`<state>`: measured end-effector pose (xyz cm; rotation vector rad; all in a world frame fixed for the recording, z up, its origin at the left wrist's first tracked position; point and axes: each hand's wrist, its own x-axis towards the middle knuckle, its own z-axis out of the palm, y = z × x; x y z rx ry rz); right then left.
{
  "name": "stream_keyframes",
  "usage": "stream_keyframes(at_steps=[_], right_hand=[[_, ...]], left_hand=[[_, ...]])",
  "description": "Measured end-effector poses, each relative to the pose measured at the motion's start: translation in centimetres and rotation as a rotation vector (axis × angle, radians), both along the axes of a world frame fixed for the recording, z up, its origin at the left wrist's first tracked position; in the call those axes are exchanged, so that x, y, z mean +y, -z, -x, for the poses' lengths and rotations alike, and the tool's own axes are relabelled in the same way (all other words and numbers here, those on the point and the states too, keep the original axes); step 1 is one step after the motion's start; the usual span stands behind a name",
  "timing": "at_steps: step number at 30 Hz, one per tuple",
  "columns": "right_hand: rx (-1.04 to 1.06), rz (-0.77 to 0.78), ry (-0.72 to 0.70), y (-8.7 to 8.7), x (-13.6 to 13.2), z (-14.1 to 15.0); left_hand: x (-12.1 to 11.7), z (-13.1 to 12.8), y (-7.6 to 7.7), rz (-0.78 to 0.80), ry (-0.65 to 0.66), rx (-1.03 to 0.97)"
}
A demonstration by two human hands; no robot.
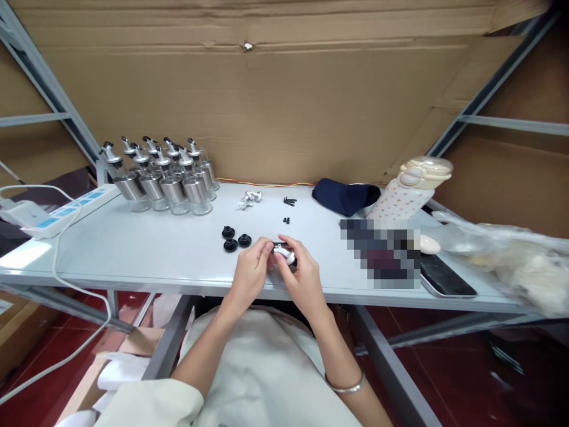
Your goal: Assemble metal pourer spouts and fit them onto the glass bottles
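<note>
My right hand (306,277) is closed around a silver pour spout (283,255) with a dark base, held just above the table near its front edge. My left hand (248,271) pinches one end of a small black flap lever (279,244) at the top of the spout. The fingertips partly hide how lever and spout meet. Just left of my hands lie three black ridged stoppers (230,244). Farther back are several silver spouts (249,199), several thin black levers (290,201) and a few tiny black caps (286,220).
Several glass-and-steel oil bottles (172,191) with spouts stand at the back left, beside a white power strip (73,209). On the right are a navy cap (345,197), a dotted drink bottle (402,193), a phone (447,277) and a plastic bag (524,261). Cardboard (284,112) walls the back.
</note>
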<state>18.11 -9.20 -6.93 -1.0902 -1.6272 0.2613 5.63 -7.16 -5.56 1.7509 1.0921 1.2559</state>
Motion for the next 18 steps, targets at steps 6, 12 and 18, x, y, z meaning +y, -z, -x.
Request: stream_keyframes(at_steps=[6,12,18], right_hand=[[-0.035,-0.057,0.035,-0.04,0.05,0.10],[0.005,-0.063,0.022,-0.10,0.03,0.10],[0.066,-0.044,0.037,-0.17,-0.13,0.10]], left_hand=[[-0.16,-0.07,0.12,0.027,-0.017,0.005],[0.02,0.13,0.02,-0.042,0.024,0.014],[0.01,0.23,-0.09,-0.013,0.077,-0.025]])
